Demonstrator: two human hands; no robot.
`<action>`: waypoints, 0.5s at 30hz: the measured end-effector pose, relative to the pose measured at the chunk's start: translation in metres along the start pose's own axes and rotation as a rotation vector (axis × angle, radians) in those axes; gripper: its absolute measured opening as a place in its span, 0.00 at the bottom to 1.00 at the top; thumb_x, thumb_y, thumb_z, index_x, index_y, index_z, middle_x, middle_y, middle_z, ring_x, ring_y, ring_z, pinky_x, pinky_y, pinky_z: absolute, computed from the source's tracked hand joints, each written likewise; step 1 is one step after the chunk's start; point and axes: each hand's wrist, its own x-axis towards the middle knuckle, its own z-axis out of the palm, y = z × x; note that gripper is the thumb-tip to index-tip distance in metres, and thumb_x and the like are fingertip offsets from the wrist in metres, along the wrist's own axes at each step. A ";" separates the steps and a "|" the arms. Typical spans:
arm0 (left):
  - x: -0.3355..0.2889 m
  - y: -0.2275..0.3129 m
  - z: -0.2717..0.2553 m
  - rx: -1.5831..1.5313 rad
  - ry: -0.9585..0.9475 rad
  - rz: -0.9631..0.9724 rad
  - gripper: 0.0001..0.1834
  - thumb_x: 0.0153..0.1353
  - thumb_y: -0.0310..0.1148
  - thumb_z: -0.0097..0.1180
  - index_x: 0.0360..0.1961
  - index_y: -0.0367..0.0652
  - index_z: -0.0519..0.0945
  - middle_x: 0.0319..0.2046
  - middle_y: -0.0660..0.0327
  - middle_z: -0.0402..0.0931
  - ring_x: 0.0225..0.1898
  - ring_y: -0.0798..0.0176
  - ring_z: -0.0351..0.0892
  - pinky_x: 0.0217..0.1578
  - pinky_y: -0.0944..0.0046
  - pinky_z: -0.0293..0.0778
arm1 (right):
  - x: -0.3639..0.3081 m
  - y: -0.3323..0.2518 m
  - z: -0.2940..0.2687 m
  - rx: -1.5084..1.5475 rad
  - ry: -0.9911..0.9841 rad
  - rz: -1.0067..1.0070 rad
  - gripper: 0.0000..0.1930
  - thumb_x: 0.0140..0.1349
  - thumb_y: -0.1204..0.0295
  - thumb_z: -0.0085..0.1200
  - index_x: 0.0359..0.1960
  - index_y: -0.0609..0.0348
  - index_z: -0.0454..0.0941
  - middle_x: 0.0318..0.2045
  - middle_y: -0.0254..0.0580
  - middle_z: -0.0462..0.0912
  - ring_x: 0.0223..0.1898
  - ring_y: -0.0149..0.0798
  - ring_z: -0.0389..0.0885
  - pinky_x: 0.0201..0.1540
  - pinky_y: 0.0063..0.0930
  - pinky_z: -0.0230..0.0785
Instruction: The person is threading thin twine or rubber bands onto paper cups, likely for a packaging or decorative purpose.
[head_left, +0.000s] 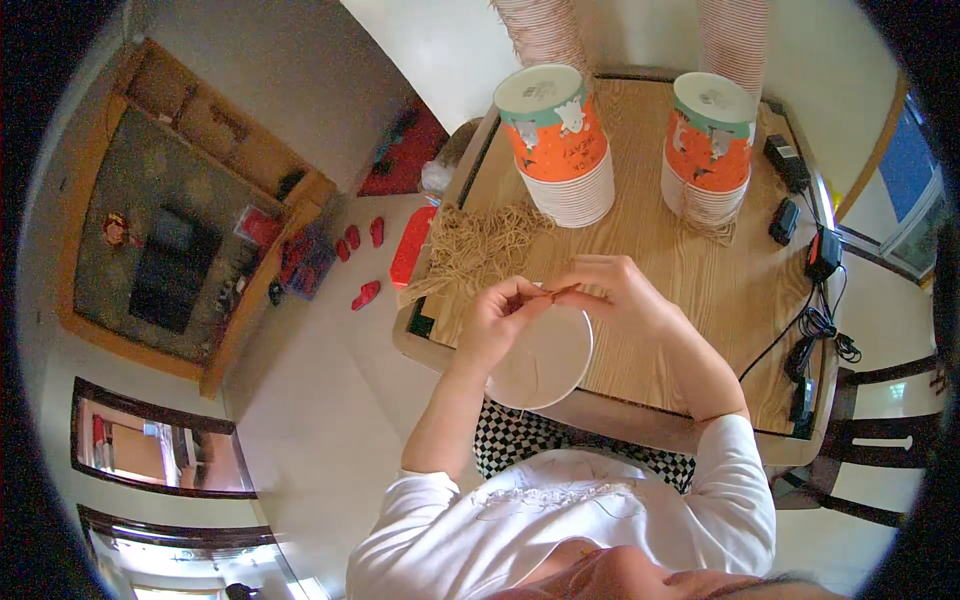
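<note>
A white paper bucket (541,368) stands at the near table edge, its round opening facing me, and a thin pale strand shows inside it. My left hand (503,312) is closed at the bucket's far rim, thumb and fingers pinched together. From the right, my right hand (618,290) meets it there, also pinching, with the fingertips touching or nearly so. Whatever small thing lies between the fingertips is too hidden to name. A loose heap of tan twine (482,243) lies just beyond my left hand.
Two stacks of nested paper buckets, a left stack (566,150) and a right stack (708,150), stand upside down on the wooden table (640,250). Twine hangs on the right one. Black adapters (823,253) and cables line the right edge. A dark chair (870,440) stands at right.
</note>
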 end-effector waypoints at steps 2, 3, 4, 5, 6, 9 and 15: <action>-0.002 0.004 0.001 -0.015 -0.001 -0.033 0.03 0.55 0.27 0.59 0.30 0.41 0.78 0.26 0.70 0.76 0.27 0.80 0.70 0.29 0.77 0.66 | -0.001 0.006 0.002 -0.052 0.004 -0.031 0.11 0.51 0.77 0.55 0.39 0.60 0.77 0.32 0.43 0.79 0.36 0.45 0.78 0.37 0.33 0.71; -0.003 0.002 0.002 -0.020 0.008 -0.038 0.03 0.55 0.27 0.59 0.30 0.41 0.78 0.26 0.70 0.76 0.27 0.80 0.70 0.29 0.77 0.66 | -0.001 0.005 0.004 -0.046 -0.005 -0.028 0.11 0.51 0.77 0.55 0.39 0.60 0.77 0.32 0.43 0.79 0.36 0.45 0.78 0.37 0.33 0.71; -0.003 0.000 0.003 -0.039 0.024 -0.033 0.03 0.55 0.27 0.59 0.31 0.41 0.78 0.25 0.71 0.75 0.27 0.80 0.70 0.28 0.78 0.65 | -0.001 0.001 0.004 -0.075 0.017 -0.021 0.10 0.52 0.76 0.55 0.37 0.60 0.77 0.31 0.43 0.78 0.35 0.45 0.78 0.36 0.34 0.71; -0.003 -0.002 0.004 -0.057 0.038 -0.025 0.03 0.55 0.27 0.59 0.31 0.41 0.78 0.24 0.72 0.74 0.26 0.81 0.69 0.27 0.79 0.64 | 0.001 -0.001 0.005 -0.107 0.041 -0.017 0.08 0.52 0.76 0.54 0.36 0.61 0.76 0.31 0.43 0.77 0.34 0.46 0.77 0.35 0.34 0.71; -0.003 -0.003 0.005 -0.059 0.045 -0.026 0.03 0.55 0.27 0.59 0.31 0.41 0.78 0.24 0.72 0.74 0.26 0.81 0.69 0.27 0.79 0.64 | 0.002 -0.002 0.006 -0.104 0.036 -0.017 0.08 0.52 0.76 0.54 0.36 0.61 0.76 0.31 0.43 0.77 0.34 0.46 0.77 0.35 0.34 0.71; -0.002 -0.008 0.006 -0.047 0.111 0.027 0.04 0.55 0.27 0.59 0.31 0.43 0.77 0.22 0.74 0.71 0.24 0.82 0.66 0.24 0.79 0.61 | 0.004 -0.003 0.010 -0.188 0.091 -0.029 0.04 0.54 0.77 0.54 0.31 0.63 0.74 0.25 0.45 0.74 0.28 0.46 0.75 0.30 0.34 0.68; 0.000 -0.006 0.012 0.118 0.201 0.139 0.03 0.54 0.27 0.60 0.30 0.42 0.78 0.19 0.76 0.68 0.21 0.83 0.62 0.21 0.79 0.58 | 0.002 0.004 0.016 -0.256 0.118 -0.030 0.05 0.57 0.76 0.51 0.27 0.64 0.69 0.23 0.48 0.70 0.27 0.50 0.72 0.28 0.38 0.65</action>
